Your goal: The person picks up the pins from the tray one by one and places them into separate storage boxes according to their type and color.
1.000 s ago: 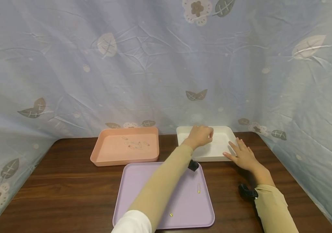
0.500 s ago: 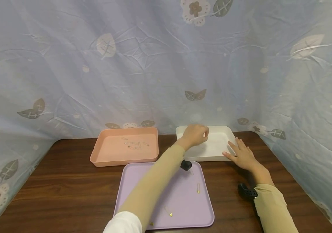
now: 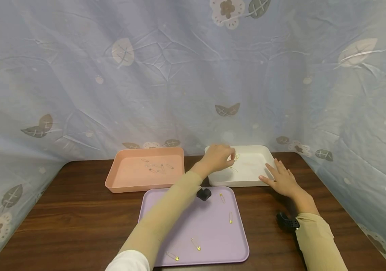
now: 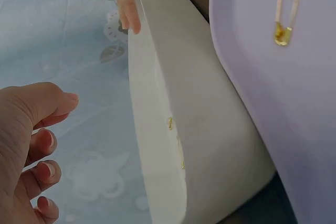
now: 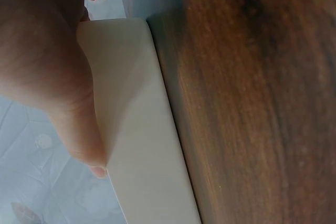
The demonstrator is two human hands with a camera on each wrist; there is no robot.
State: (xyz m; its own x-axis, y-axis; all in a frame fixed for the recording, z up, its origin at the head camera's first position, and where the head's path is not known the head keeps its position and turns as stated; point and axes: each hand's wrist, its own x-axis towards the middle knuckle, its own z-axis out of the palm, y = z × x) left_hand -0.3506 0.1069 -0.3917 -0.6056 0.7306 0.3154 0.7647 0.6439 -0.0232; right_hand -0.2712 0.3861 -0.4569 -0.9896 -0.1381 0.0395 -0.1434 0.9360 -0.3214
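My left hand point(image 3: 217, 159) hangs over the left part of a white tray point(image 3: 254, 165), and the left wrist view shows its loosely bent fingers and thumb apart with nothing between them. Gold safety pins point(image 3: 234, 169) lie in that tray beside the fingers. At the tray's right end my right hand point(image 3: 282, 181) rests on the rim with fingers spread; the right wrist view shows its thumb point(image 5: 89, 145) along the edge. Nearer, a lilac tray point(image 3: 213, 231) holds several more pins, including one close to the left wrist point(image 4: 282, 34). The left forearm covers part of this tray.
A pink tray point(image 3: 128, 177) with several safety pins point(image 3: 162, 168) stands at the back left, beside the white one. All three trays stand on a dark wooden table point(image 3: 64, 222). A pale blue patterned curtain point(image 3: 179, 82) hangs right behind the table.
My left hand has drawn back to the left over the white tray, uncovering pins there. More pins on the lilac tray show as the forearm shifts left. The right hand stays put.
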